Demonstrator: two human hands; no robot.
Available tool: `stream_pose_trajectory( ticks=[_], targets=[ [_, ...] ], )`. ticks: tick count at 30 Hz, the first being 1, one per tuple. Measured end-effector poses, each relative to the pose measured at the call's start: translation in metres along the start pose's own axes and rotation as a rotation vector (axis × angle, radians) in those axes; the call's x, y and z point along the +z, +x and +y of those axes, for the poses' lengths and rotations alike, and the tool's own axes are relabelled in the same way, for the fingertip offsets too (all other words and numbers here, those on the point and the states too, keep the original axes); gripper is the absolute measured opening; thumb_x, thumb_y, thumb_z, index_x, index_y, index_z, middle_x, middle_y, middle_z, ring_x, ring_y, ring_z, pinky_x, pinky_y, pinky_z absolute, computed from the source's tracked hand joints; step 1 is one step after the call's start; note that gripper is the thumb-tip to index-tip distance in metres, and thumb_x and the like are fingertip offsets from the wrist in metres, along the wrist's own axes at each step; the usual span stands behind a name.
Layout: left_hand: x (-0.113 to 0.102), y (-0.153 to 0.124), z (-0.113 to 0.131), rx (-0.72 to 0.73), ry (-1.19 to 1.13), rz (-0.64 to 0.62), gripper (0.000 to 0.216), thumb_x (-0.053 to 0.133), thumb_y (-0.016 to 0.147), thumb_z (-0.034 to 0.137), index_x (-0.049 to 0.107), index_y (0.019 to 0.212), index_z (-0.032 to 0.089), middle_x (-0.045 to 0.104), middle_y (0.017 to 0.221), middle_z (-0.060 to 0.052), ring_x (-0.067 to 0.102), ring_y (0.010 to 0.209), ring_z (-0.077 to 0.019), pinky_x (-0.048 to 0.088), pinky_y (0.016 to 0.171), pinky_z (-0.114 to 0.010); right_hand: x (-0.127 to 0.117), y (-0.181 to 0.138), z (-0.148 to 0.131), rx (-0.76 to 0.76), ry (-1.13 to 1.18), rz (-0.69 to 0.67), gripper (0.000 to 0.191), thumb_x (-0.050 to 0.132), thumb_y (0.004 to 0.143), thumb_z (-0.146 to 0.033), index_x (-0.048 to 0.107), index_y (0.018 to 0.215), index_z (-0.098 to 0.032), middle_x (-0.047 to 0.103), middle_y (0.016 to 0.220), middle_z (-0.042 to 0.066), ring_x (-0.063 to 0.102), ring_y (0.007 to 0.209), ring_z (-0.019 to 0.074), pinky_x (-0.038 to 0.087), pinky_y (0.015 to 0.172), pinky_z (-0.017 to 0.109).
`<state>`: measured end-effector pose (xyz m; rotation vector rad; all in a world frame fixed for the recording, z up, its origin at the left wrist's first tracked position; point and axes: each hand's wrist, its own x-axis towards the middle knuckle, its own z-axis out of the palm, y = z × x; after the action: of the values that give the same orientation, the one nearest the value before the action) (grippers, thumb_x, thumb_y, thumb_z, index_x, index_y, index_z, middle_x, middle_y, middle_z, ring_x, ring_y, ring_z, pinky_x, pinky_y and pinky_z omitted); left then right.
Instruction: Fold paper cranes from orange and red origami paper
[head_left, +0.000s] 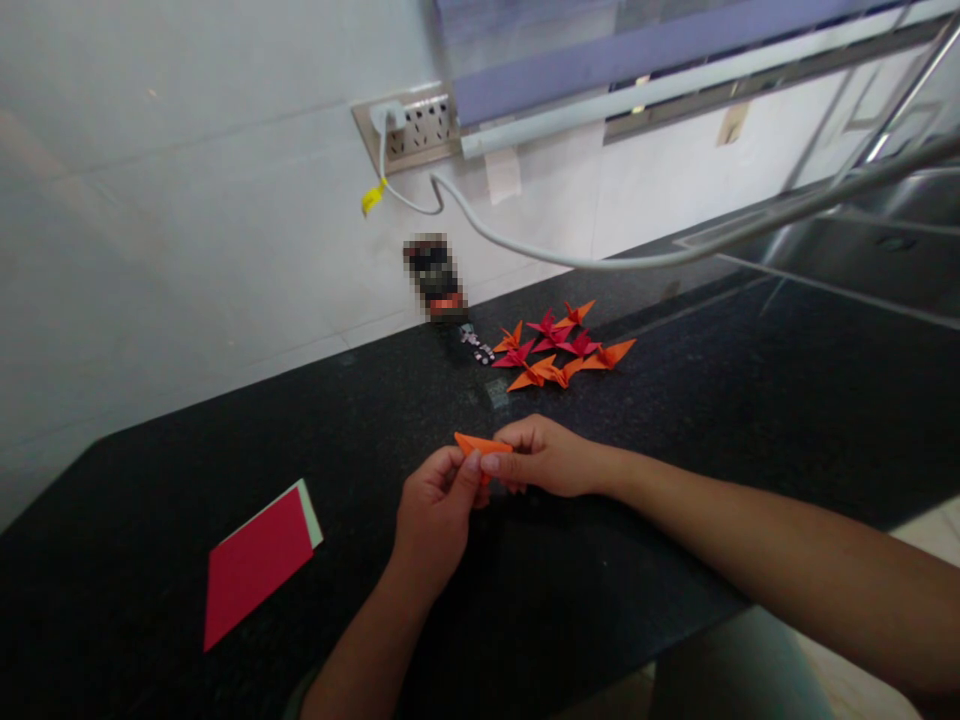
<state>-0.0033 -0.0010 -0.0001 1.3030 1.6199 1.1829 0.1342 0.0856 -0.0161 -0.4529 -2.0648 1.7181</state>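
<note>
- fingers (465, 482) of the left hand (431, 510), in the head view, pinch one end of a folded orange paper (480, 443).
- right hand (553, 457) grips its other end, close beside the left.
- this paper is held above the black desk (360, 420), nearer the person than the orange and red paper cranes (553, 340).
- well to the left, a red sheet (259, 565) lies over a pale green sheet (311, 515).
</note>
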Motion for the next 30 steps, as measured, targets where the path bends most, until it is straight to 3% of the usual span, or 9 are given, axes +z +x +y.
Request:
stream_pose_trajectory(
  ticks=[8,18,26,30],
  targets=[
    [0.0001,-0.0001,0.0040,-0.047,-0.093,0.006,0.022,0.056,0.075,0.034,0.057,0.065,0.015,0.054,0.052,0.003,0.049,0.050,-0.0097,0.039,0.050,-0.020,0.0020,-0.0010,-0.0051,0.057,-0.002,0.004,0.043,0.048,0.079,-0.052,0.059,0.071,-0.011,0.050,0.055,-0.003,0.043,0.047,0.0050,0.033,0.043,0.017],
    [-0.0014,0.0001,0.0022,-0.048,-0.177,0.069,0.026,0.053,0.076,0.037,0.054,0.063,0.015,0.052,0.051,0.003,0.048,0.049,-0.0091,0.038,0.050,-0.021,0.0063,0.0008,-0.0064,0.078,0.105,0.126,0.035,0.065,0.067,-0.044,0.050,0.062,-0.013,0.041,0.052,-0.007,0.034,0.046,0.0035,0.025,0.044,0.018],
    [-0.0015,-0.0006,0.0042,-0.056,-0.222,0.046,0.021,0.051,0.078,0.033,0.055,0.067,0.015,0.052,0.053,0.002,0.048,0.051,-0.0100,0.039,0.052,-0.022,0.0070,0.0011,-0.0062,0.093,0.208,0.129,0.029,0.069,0.064,-0.037,0.053,0.070,-0.013,0.052,0.057,-0.005,0.042,0.049,0.0048,0.031,0.047,0.019],
    [-0.0007,0.0002,0.0002,-0.163,-0.420,-0.036,0.021,0.051,0.078,0.033,0.054,0.069,0.015,0.052,0.057,0.002,0.048,0.052,-0.0089,0.041,0.052,-0.022,0.0075,0.0007,-0.0078,0.063,0.273,0.121,0.028,0.069,0.065,-0.035,0.054,0.073,-0.013,0.058,0.061,-0.002,0.048,0.052,0.0057,0.035,0.049,0.020]
  ],
)
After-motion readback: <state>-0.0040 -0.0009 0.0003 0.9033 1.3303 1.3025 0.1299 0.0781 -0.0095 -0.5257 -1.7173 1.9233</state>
